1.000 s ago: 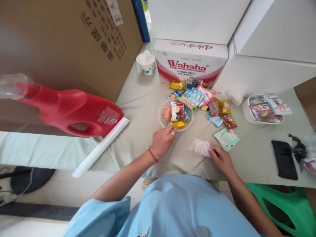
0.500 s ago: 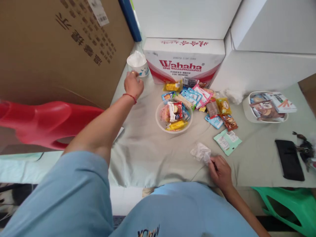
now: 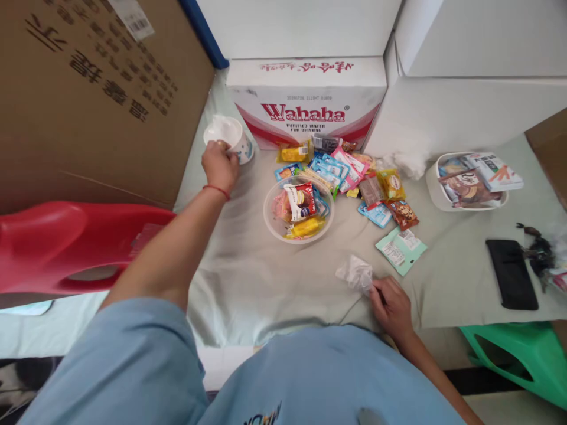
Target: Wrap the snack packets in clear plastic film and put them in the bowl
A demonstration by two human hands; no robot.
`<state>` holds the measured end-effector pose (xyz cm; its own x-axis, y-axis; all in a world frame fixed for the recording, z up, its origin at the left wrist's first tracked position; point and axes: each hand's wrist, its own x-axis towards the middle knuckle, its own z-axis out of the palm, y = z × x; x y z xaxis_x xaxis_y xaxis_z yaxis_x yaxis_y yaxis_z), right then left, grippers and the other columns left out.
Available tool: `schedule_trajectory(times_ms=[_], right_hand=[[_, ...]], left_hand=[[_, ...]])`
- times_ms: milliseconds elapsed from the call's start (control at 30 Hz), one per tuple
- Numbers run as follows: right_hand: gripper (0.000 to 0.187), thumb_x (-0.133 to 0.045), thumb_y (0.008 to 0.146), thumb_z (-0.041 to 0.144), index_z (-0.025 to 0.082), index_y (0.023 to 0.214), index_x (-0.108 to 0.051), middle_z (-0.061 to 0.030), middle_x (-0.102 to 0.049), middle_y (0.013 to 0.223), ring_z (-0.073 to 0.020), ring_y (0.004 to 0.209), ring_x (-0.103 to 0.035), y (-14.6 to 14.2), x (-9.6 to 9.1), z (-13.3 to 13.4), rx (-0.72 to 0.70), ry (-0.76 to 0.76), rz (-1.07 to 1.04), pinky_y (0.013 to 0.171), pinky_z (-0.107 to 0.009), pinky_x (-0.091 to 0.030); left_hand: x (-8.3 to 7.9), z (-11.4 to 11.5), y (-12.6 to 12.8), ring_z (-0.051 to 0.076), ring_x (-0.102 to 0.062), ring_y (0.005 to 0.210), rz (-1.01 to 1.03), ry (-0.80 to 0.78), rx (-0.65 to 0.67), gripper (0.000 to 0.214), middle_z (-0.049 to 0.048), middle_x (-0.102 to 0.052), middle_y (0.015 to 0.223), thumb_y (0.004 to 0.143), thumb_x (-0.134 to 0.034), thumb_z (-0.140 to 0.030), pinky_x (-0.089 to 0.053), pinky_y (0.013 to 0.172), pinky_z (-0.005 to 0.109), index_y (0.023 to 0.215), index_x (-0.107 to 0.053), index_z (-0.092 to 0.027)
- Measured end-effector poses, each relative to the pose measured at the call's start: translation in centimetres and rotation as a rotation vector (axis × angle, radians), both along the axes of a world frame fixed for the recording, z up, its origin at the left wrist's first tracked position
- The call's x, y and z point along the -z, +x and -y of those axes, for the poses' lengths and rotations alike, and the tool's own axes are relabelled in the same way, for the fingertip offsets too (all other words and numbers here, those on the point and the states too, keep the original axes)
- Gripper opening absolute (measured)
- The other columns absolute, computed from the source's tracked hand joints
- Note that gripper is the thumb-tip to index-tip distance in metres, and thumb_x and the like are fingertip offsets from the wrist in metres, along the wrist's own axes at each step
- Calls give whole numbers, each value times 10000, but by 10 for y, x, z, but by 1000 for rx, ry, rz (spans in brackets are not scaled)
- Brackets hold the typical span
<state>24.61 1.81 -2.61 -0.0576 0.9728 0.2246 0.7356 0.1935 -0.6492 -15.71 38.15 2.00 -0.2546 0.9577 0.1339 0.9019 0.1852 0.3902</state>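
My left hand (image 3: 221,167) is closed on the near rim of a white paper cup (image 3: 243,147) with blue marks. The cup leans a little toward me and has crumpled white material inside. Close to the table's front edge, my right hand (image 3: 391,305) pinches one end of a crumpled clear plastic wrapper (image 3: 355,274), which rests on the cloth. Between the hands is a clear round bowl (image 3: 268,223) holding packaged snacks, among them a red-and-white packet (image 3: 301,201) and a yellow one (image 3: 305,227). More snack packets (image 3: 330,171) lie in a pile behind it.
A Wahaha water carton (image 3: 310,112) stands at the back, beside a large brown carton (image 3: 110,141). At right are a white container (image 3: 469,208) of snacks, a black phone (image 3: 511,274) and a green packet (image 3: 401,251). A red plastic chair (image 3: 88,242) is at left, a green stool (image 3: 518,354) below right.
My left hand has drawn the paper cup slightly toward me, away from the carton, and the cup tilts more. My right hand stays on the plastic wrapper. The camera view has shifted.
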Motion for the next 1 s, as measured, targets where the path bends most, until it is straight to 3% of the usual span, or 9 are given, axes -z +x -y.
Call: schedule_trajectory(times_ms=[233,333,433,533,600,700,833,933,1000], right_hand=[[187,-565,1006,273,223,859,-670,-37,-635,739,-203,718,-572,1,-1,-3,5,-46,-69,699,-338,-424],[214,-583,988,340,226,831,-674,-31,-619,727,-199,709,-559,1,-10,-7,21,-148,-182,701,-337,-417],[291,-590,974,456,231,799,-648,-11,-573,707,-179,670,-512,-6,-20,-14,65,-354,-462,663,-315,-405],[420,-625,905,620,236,741,-586,3,-501,669,-164,629,-447,-25,-27,-25,66,-535,-792,616,-298,-387],[476,-683,821,688,238,724,-561,8,-467,656,-154,609,-411,-44,-33,-33,52,-619,-952,593,-295,-377],[468,-775,727,659,237,754,-574,14,-450,654,-140,588,-385,-73,-41,-41,22,-752,-1166,542,-279,-356],[361,-797,735,515,231,781,-578,22,-434,649,-122,563,-346,-89,-43,-46,12,-865,-1393,458,-239,-316],[353,-788,758,448,242,730,-503,44,-382,599,-112,527,-291,-80,-38,-49,47,-890,-1458,406,-213,-262],[362,-793,767,430,246,735,-483,53,-378,584,-110,511,-282,-73,-33,-49,63,-895,-1467,391,-205,-236]], left_hand=[[1,154,13,240,-686,901,13,69,194,219,113,-705,1055,931,-560,-272,-543,898,385,1062,-705,-173],[-4,205,18,170,-667,783,139,106,262,369,148,-674,1315,926,-582,-317,-568,825,352,1258,-677,-188],[-10,257,33,133,-623,727,255,219,192,494,170,-572,1485,933,-636,-383,-565,721,326,1400,-606,-223],[-11,309,64,150,-602,719,395,217,176,219,63,-697,1045,984,-626,-399,-548,723,313,1125,-711,-253],[-6,336,89,172,-635,798,615,166,226,183,52,-680,986,1004,-621,-416,-551,746,311,1049,-718,-267],[5,355,118,220,-667,1000,914,132,259,339,96,-632,1191,965,-684,-500,-580,788,334,1236,-673,-297],[6,354,121,326,-539,1390,915,87,524,720,129,-527,1495,818,-863,-459,-518,1100,495,1464,-560,-363],[0,352,111,313,-503,1450,910,22,695,617,107,-529,1546,916,-740,-341,-465,1166,521,1499,-544,-391],[2,350,111,307,-539,1419,918,-27,706,555,113,-563,1529,928,-694,-306,-506,1116,491,1470,-587,-363]])
